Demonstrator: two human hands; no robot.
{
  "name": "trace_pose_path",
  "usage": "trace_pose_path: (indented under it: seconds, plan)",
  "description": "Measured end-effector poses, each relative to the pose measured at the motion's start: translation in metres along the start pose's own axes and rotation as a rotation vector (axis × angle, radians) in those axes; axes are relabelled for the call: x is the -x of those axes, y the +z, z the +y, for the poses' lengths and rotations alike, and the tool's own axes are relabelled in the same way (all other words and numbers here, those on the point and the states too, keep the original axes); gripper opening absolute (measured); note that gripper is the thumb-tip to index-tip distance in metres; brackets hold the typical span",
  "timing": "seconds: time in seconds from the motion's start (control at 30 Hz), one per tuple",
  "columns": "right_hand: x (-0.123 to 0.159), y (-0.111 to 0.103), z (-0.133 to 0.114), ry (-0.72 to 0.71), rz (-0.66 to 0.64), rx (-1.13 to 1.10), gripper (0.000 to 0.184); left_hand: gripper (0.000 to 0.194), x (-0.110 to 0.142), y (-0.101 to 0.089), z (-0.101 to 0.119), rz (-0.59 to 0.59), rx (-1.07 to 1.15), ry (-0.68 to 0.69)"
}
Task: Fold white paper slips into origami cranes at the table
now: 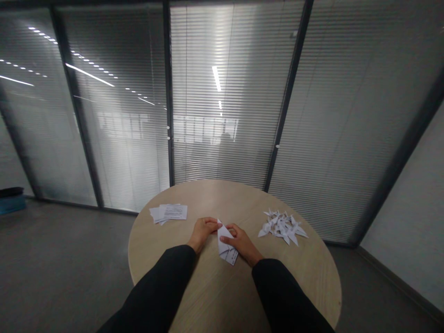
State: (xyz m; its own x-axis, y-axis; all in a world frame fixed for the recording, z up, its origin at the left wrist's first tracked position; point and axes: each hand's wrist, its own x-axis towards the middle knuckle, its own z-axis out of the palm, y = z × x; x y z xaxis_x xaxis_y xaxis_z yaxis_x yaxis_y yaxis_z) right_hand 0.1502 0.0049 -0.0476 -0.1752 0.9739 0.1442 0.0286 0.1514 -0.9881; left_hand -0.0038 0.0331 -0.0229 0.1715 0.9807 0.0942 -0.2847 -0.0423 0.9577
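Between my hands, over the middle of the round table [215, 194], is a partly folded sheet of paper [226, 249]. It comes to a point at the top, and printed text shows on its lower flap. My left hand [204, 231] pinches the paper's upper left edge near the tip. From the right side, my right hand [242, 243] grips it with the thumb across the front face and the fingers behind. Both hands are closed on the same sheet.
At the table's left lies a loose stack of printed paper sheets [173, 212]. A pile of folded white paper cranes [282, 226] sits on the right. Glass partitions with blinds [222, 152] stand behind the table. A blue container [12, 202] is on the floor far left.
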Motion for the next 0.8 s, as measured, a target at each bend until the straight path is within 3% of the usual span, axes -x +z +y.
trace_pose_path:
  seconds: [0.33, 0.6, 0.8]
  plan:
    - [0.002, 0.002, -0.005, -0.022, -0.013, -0.019, 0.047, 0.034, 0.003, 0.001, 0.003, -0.024, 0.007, -0.004]
    - [0.006, 0.002, -0.012, -0.003, -0.037, -0.006, 0.048, 0.040, 0.005, -0.002, 0.006, -0.085, 0.071, -0.092]
    - [0.007, 0.003, -0.013, 0.010, -0.067, -0.015, 0.050, 0.039, 0.007, -0.002, 0.009, -0.054, 0.067, -0.105]
